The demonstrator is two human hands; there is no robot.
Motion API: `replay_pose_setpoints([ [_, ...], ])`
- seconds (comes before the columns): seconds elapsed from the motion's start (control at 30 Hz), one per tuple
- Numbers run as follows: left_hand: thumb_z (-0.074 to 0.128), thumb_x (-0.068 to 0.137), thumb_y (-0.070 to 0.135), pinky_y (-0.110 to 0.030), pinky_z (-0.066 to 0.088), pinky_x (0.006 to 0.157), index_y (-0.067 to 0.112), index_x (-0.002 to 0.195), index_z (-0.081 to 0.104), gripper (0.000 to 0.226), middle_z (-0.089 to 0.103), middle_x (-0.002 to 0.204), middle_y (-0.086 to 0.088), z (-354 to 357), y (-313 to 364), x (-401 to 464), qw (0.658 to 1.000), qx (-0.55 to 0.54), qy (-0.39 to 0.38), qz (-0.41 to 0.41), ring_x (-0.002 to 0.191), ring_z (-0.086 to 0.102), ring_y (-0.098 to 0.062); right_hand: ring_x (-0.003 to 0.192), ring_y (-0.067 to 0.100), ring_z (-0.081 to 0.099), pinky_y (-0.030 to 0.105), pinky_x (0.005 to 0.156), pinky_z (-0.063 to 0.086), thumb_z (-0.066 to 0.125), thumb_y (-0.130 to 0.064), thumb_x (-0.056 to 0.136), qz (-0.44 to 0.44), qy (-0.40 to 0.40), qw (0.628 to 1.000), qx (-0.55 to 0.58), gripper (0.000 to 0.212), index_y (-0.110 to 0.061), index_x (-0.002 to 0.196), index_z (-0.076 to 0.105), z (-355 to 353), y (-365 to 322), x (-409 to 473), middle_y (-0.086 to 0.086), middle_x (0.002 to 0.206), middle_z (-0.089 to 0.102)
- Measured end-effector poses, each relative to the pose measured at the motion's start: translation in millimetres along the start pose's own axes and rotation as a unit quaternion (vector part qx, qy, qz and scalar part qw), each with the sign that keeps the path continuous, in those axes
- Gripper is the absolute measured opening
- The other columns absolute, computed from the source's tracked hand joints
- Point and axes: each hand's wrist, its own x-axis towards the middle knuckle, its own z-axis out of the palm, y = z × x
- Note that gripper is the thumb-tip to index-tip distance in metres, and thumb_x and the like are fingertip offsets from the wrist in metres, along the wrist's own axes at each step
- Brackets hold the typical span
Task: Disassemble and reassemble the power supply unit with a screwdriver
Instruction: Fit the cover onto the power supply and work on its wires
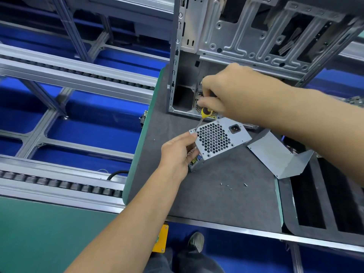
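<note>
The grey power supply unit (219, 141) stands tilted on the dark mat, its honeycomb fan grille and power socket facing up. My left hand (177, 152) grips its left end, thumb near the top corner. My right hand (222, 95) holds a screwdriver (204, 113) with a yellow and black handle; its tip sits on the screw at the unit's upper left corner. A bent grey metal cover (277, 154) lies to the right of the unit. Several small screws (229, 185) lie loose on the mat in front of it.
An open computer case (236, 46) stands behind the unit. The dark mat (216, 198) has a green edge on the left. A black foam tray (315, 203) with slots sits at the right. Roller conveyor rails (69, 75) run at the left over blue floor.
</note>
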Motion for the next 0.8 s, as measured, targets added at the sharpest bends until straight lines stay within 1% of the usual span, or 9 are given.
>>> replay_pose_setpoints([
  [0.1, 0.071, 0.087, 0.001, -0.034, 0.061, 0.076, 0.004, 0.099, 0.072, 0.011, 0.077, 0.083, -0.008, 0.1, 0.5, 0.5, 1.000, 0.003, 0.005, 0.000, 0.068, 0.072, -0.013, 0.076, 0.033, 0.047, 0.037, 0.064, 0.038, 0.035, -0.059, 0.097, 0.028, 0.014, 1.000, 0.005, 0.046, -0.017, 0.088, 0.048, 4.6, 0.5, -4.4, 0.003, 0.071, 0.040],
  [0.17, 0.071, 0.087, 0.001, -0.032, 0.061, 0.071, 0.004, 0.097, 0.071, 0.010, 0.077, 0.082, -0.007, -0.1, 1.3, 0.0, 1.000, 0.006, 0.005, 0.000, 0.067, 0.072, -0.012, 0.085, 0.033, 0.051, 0.040, 0.073, 0.043, 0.044, -0.054, 0.096, 0.016, -0.010, 0.997, 0.071, 0.034, -0.020, 0.097, 0.050, 4.4, 1.0, -7.4, 0.003, 0.089, 0.049],
  [0.23, 0.071, 0.087, 0.001, -0.031, 0.061, 0.069, 0.004, 0.097, 0.071, 0.011, 0.077, 0.082, -0.007, -0.4, 0.9, -0.1, 1.000, 0.008, 0.006, 0.000, 0.066, 0.072, -0.011, 0.092, 0.029, 0.053, 0.043, 0.081, 0.047, 0.055, -0.034, 0.095, -0.023, -0.015, 0.994, 0.106, 0.015, -0.020, 0.101, 0.053, 4.8, 1.9, -8.6, 0.000, 0.101, 0.046],
  [0.3, 0.071, 0.087, 0.001, -0.034, 0.062, 0.074, 0.002, 0.100, 0.071, 0.013, 0.077, 0.084, -0.008, 0.1, 0.1, 0.3, 1.000, 0.006, 0.007, 0.000, 0.067, 0.072, -0.012, 0.092, 0.031, 0.054, 0.045, 0.081, 0.049, 0.058, -0.028, 0.094, -0.022, -0.007, 0.995, 0.093, 0.006, -0.021, 0.094, 0.056, 5.5, 2.8, -8.1, 0.000, 0.098, 0.048],
  [0.4, 0.072, 0.087, 0.002, -0.037, 0.061, 0.080, 0.002, 0.102, 0.071, 0.016, 0.077, 0.085, -0.009, 0.3, 0.8, 0.5, 1.000, 0.003, 0.012, 0.003, 0.068, 0.072, -0.013, 0.088, 0.038, 0.057, 0.046, 0.077, 0.051, 0.055, -0.040, 0.097, 0.009, 0.004, 1.000, 0.020, 0.023, -0.018, 0.092, 0.055, 7.2, 1.5, -5.4, 0.006, 0.092, 0.054],
  [0.5, 0.071, 0.087, 0.002, -0.036, 0.062, 0.078, 0.003, 0.101, 0.072, 0.014, 0.077, 0.085, -0.009, -0.1, 1.8, 1.1, 1.000, 0.007, 0.012, 0.003, 0.069, 0.072, -0.013, 0.088, 0.039, 0.058, 0.049, 0.077, 0.052, 0.051, -0.048, 0.098, -0.010, -0.019, 1.000, -0.013, 0.031, -0.017, 0.097, 0.052, 9.5, 2.0, -4.7, 0.008, 0.093, 0.055],
  [0.6, 0.071, 0.087, 0.001, -0.034, 0.062, 0.073, 0.002, 0.102, 0.071, 0.015, 0.077, 0.084, -0.009, 0.3, 1.1, 0.1, 1.000, 0.006, 0.013, 0.002, 0.068, 0.072, -0.013, 0.088, 0.035, 0.054, 0.048, 0.077, 0.051, 0.058, -0.039, 0.095, -0.026, -0.058, 0.998, 0.014, 0.020, -0.025, 0.098, 0.044, 4.3, 2.3, -7.7, 0.001, 0.096, 0.044],
  [0.7, 0.071, 0.086, 0.000, -0.031, 0.061, 0.067, 0.001, 0.101, 0.071, 0.015, 0.076, 0.081, -0.008, 2.6, 0.6, -1.3, 1.000, 0.003, 0.017, 0.003, 0.064, 0.071, -0.012, 0.084, 0.036, 0.055, 0.047, 0.076, 0.052, 0.059, -0.035, 0.095, -0.033, -0.056, 0.997, -0.039, 0.017, -0.020, 0.095, 0.052, 1.6, 1.6, -7.2, 0.002, 0.081, 0.045],
  [0.8, 0.070, 0.087, -0.002, -0.030, 0.062, 0.066, 0.001, 0.098, 0.071, 0.012, 0.076, 0.078, -0.009, 4.4, 0.6, -2.8, 1.000, -0.002, 0.028, 0.006, 0.062, 0.071, -0.013, 0.073, 0.033, 0.052, 0.039, 0.068, 0.049, 0.059, -0.042, 0.094, 0.023, -0.060, 0.998, -0.024, 0.032, -0.013, 0.081, 0.055, -0.4, -2.9, -3.5, 0.001, 0.068, 0.037],
])
